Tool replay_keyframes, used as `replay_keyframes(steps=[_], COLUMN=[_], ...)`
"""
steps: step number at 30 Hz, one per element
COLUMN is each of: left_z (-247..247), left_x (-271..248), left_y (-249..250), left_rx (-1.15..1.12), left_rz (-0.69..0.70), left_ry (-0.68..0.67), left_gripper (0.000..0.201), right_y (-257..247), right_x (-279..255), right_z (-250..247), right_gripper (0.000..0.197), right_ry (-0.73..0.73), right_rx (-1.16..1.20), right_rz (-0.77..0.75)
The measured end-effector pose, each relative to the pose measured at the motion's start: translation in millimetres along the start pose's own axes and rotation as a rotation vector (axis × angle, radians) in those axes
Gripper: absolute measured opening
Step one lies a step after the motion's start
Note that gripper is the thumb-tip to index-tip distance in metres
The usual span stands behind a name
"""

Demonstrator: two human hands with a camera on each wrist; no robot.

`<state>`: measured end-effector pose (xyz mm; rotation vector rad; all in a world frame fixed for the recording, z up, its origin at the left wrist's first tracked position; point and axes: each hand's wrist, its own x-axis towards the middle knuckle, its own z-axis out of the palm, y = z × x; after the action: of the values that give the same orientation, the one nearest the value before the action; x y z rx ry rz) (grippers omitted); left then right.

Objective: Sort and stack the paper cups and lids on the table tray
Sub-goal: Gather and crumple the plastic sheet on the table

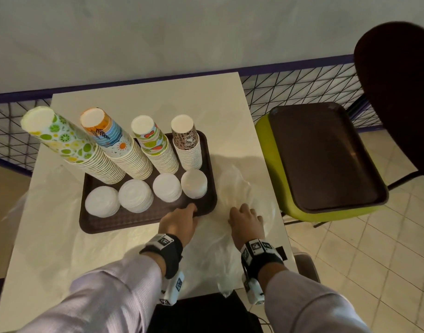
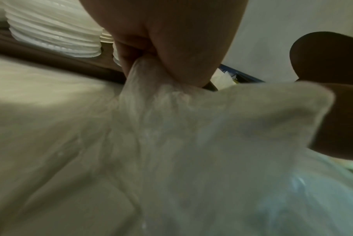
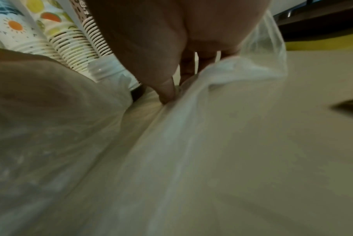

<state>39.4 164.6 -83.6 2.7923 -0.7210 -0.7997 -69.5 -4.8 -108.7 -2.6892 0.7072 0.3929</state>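
Observation:
A brown tray [image 1: 105, 224] on the white table holds several tall stacks of upside-down paper cups: lime-print [image 1: 69, 145], sun-print [image 1: 117, 143], fruit-print [image 1: 153, 145] and brown-print [image 1: 188, 145]. In front of them stand several stacks of white lids [image 1: 135, 196]. My left hand [image 1: 182, 217] is at the tray's front right edge. In the left wrist view the left hand [image 2: 151, 55] grips a bunch of clear plastic bag [image 2: 171, 127] beside the lids [image 2: 56, 36]. My right hand [image 1: 245, 218] lies on the plastic bag [image 1: 235, 188] right of the tray. Its thumb [image 3: 167, 89] pinches the plastic bag [image 3: 212, 111].
Thin clear plastic covers the table's [image 1: 158, 104] near half. A second brown tray [image 1: 326, 159] lies on a green stool to the right, under a dark chair back [image 1: 398, 92]. A black wire fence [image 1: 290, 92] runs behind. A black object [image 1: 201, 311] sits at the near edge.

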Motion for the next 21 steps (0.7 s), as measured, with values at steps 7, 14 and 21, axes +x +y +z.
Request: replay_keyframes(steps=[7,14,21], left_z=[2,-8,-37], left_x=[-1,-24,-55], left_y=[-1,15,44], left_rx=[-0.055,-0.278,-0.538], left_rz=[-0.002,-0.05,0.133], left_ry=[0.029,0.018,-0.1], left_gripper=[0.019,0.028,0.02], right_y=[30,46,17], right_x=[-22,-41,-57], right_z=[1,-16,-78], right_gripper=[0.01,0.004,0.009], right_ry=[0.034,0.248,0.214], right_rx=[0.082,0.448,0.854], right_rz=[0.071,0.106,0.086])
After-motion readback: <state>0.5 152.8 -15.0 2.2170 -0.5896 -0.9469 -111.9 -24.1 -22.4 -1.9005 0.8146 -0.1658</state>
